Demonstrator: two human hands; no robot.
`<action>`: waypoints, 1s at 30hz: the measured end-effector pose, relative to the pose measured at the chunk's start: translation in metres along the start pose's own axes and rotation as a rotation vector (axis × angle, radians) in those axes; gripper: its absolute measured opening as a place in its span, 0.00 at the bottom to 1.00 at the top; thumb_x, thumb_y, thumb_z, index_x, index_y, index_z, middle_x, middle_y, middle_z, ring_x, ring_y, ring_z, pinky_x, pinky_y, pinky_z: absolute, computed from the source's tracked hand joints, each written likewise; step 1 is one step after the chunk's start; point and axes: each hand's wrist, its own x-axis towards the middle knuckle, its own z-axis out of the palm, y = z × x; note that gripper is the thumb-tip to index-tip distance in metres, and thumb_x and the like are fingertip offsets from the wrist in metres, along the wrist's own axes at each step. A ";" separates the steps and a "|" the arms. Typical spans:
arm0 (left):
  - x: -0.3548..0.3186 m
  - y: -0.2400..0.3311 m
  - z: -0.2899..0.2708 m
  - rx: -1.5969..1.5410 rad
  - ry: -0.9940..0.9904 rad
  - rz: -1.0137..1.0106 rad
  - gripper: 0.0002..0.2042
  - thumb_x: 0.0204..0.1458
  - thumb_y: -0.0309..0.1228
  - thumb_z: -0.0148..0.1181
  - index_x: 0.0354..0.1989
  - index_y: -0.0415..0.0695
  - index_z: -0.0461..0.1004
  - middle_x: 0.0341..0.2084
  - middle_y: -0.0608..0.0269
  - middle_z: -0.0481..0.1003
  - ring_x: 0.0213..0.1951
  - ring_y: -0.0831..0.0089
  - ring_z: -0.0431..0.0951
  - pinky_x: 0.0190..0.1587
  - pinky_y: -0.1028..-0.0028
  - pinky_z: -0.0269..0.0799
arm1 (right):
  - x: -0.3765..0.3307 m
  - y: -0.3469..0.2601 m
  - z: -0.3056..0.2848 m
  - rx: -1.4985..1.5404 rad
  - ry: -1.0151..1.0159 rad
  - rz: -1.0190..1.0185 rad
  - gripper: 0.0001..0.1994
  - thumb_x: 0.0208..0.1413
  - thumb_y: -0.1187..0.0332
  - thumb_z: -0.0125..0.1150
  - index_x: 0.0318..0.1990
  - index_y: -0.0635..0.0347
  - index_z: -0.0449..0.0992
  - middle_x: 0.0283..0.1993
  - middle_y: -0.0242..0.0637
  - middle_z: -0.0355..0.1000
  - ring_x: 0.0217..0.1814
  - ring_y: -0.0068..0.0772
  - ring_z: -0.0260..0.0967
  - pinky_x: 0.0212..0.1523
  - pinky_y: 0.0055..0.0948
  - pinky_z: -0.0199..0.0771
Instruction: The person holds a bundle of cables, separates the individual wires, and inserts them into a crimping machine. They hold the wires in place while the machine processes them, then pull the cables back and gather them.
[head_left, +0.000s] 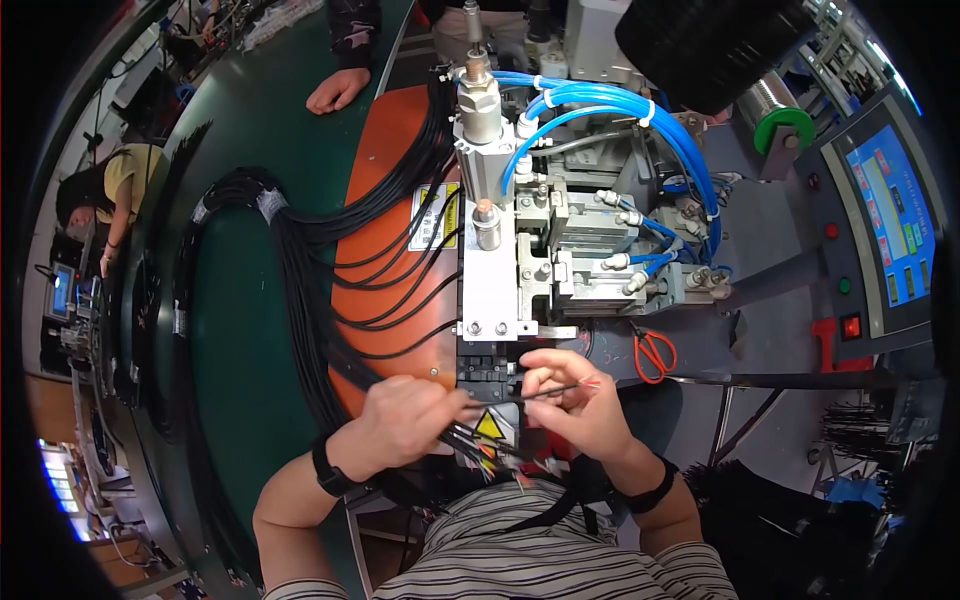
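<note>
A thin black cable (535,395) with coloured wire ends stretches between my two hands, in front of the machine. My left hand (405,425) is closed round it at the left. With bent fingers, my right hand (580,405) pinches the cable near its stripped end. Below my left hand hangs a bunch of black cables with bare red, yellow and white wire ends (490,460), blurred in part. Just beyond my hands sits the machine's black slotted fixture (485,365), under a white metal block (490,285).
A thick bundle of black cables (300,280) lies over the green table (235,340) and orange plate (390,270). Blue air hoses (610,95) arch above the machine. Red-handled scissors (655,355) and a control screen (890,215) are at right. Another person's hand (338,91) rests on the table.
</note>
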 end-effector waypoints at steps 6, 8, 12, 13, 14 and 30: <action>0.017 0.018 -0.003 -0.192 0.039 -0.095 0.27 0.35 0.20 0.66 0.50 0.41 0.73 0.25 0.61 0.75 0.24 0.63 0.76 0.25 0.68 0.69 | -0.013 -0.006 0.006 0.092 -0.003 -0.027 0.10 0.62 0.78 0.55 0.49 0.68 0.73 0.35 0.33 0.73 0.31 0.16 0.70 0.29 0.14 0.68; 0.030 0.034 -0.001 -0.356 0.014 -0.131 0.27 0.34 0.19 0.66 0.50 0.41 0.73 0.27 0.61 0.76 0.26 0.62 0.77 0.26 0.69 0.70 | -0.015 -0.004 0.004 0.010 -0.015 -0.035 0.10 0.62 0.77 0.54 0.50 0.68 0.73 0.34 0.34 0.73 0.30 0.17 0.70 0.29 0.15 0.69; 0.034 0.024 0.011 -0.421 -0.006 -0.080 0.29 0.33 0.19 0.66 0.52 0.39 0.73 0.30 0.60 0.77 0.28 0.62 0.78 0.26 0.69 0.71 | -0.018 0.003 -0.004 0.160 -0.059 0.042 0.09 0.64 0.75 0.52 0.50 0.68 0.73 0.34 0.35 0.72 0.31 0.18 0.70 0.29 0.15 0.68; 0.035 0.024 0.012 -0.422 -0.008 -0.078 0.29 0.33 0.19 0.66 0.52 0.39 0.73 0.30 0.60 0.77 0.28 0.62 0.78 0.26 0.69 0.71 | -0.017 0.004 -0.006 0.283 -0.069 0.118 0.09 0.65 0.75 0.52 0.49 0.68 0.72 0.34 0.35 0.72 0.31 0.18 0.69 0.29 0.16 0.68; 0.037 0.025 0.011 -0.330 -0.011 -0.062 0.28 0.34 0.19 0.66 0.51 0.39 0.73 0.30 0.59 0.77 0.28 0.62 0.78 0.26 0.70 0.70 | -0.015 0.004 -0.009 0.407 -0.079 0.194 0.09 0.65 0.74 0.51 0.49 0.68 0.72 0.33 0.34 0.71 0.31 0.18 0.69 0.28 0.16 0.68; 0.044 0.028 0.028 -0.180 0.208 -0.044 0.16 0.43 0.25 0.68 0.42 0.39 0.73 0.19 0.63 0.73 0.18 0.66 0.73 0.21 0.71 0.64 | -0.013 0.004 0.012 -0.717 0.097 -0.673 0.17 0.57 0.82 0.56 0.54 0.68 0.71 0.46 0.39 0.71 0.44 0.23 0.72 0.41 0.22 0.72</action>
